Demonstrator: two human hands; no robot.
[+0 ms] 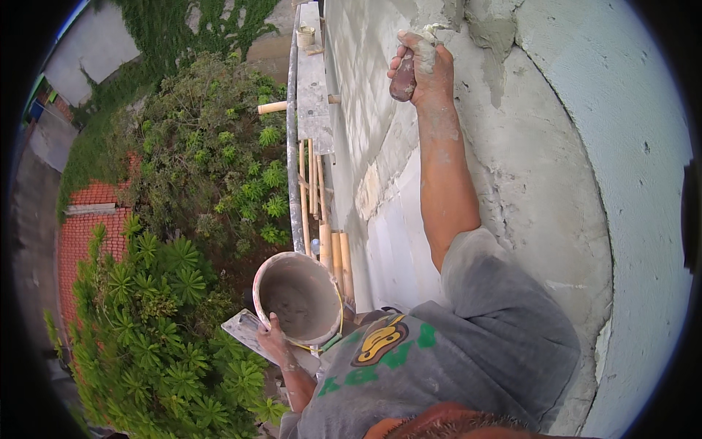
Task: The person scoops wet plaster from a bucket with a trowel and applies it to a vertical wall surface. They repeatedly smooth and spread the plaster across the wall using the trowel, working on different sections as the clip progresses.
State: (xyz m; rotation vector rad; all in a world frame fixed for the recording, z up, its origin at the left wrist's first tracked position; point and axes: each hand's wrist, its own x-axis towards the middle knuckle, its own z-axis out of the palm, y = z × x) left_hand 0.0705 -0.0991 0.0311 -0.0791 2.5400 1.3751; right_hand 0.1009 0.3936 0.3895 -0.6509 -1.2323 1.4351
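High on the wall, my right hand is closed around the rounded brown handle of a trowel. Grey mortar smears the hand, and the blade is hidden against the wall. On the left, my left hand grips the rim of a bucket, thumb over the edge. The bucket tilts toward me, with grey wet mortar inside. Beside that hand a flat, mortar-stained board sticks out from under the bucket; whether the fingers also hold it, I cannot tell.
A narrow scaffold plank runs along the wall, with a small pail at its far end. Bamboo poles and a long metal rail lie beside it. Trees and a red tiled area are far below.
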